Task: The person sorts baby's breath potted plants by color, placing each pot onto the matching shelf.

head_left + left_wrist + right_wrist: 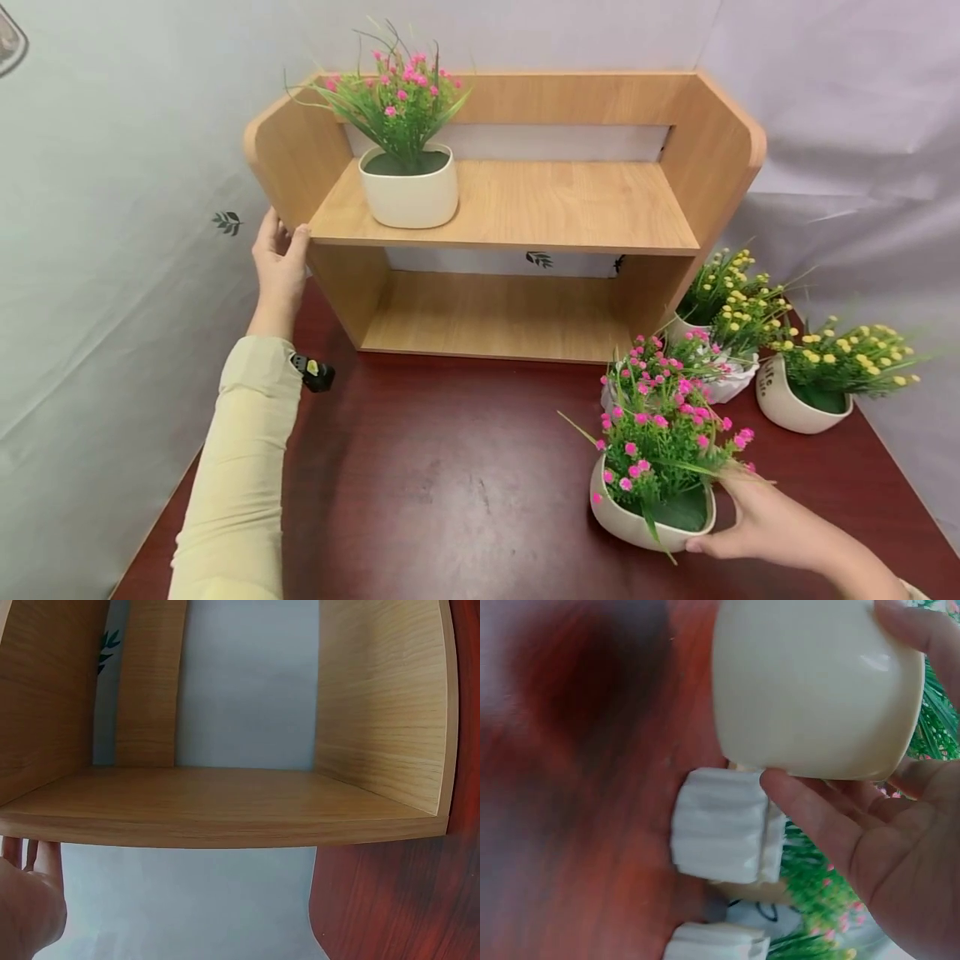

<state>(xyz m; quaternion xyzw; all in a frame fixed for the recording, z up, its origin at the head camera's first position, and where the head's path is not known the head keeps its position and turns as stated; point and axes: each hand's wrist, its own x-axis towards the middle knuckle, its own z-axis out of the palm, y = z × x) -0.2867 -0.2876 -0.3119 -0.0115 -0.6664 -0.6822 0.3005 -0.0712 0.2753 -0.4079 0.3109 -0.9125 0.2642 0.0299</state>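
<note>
A wooden two-tier shelf [510, 208] stands on the dark red table. My left hand [281, 254] rests on its left side panel, the thumb near the front edge and the fingers along the outer face. In the left wrist view, the fingertips touch the outside of that panel [225, 831]. My right hand [765, 517] grips a cream flowerpot [637, 527] with pink artificial flowers, thumb on one side and fingers on the other. Whether its base touches the table I cannot tell. A similar pink-flowered white pot [411, 200] sits on the upper tier, left of centre.
To the right of the shelf, a cream pot with yellow flowers [802, 404] stands near the table's right edge. More potted yellow flowers [738, 300] are behind it. White ribbed pots [724, 825] stand just beyond the held pot. Pale cloth [112, 250] hangs around the table.
</note>
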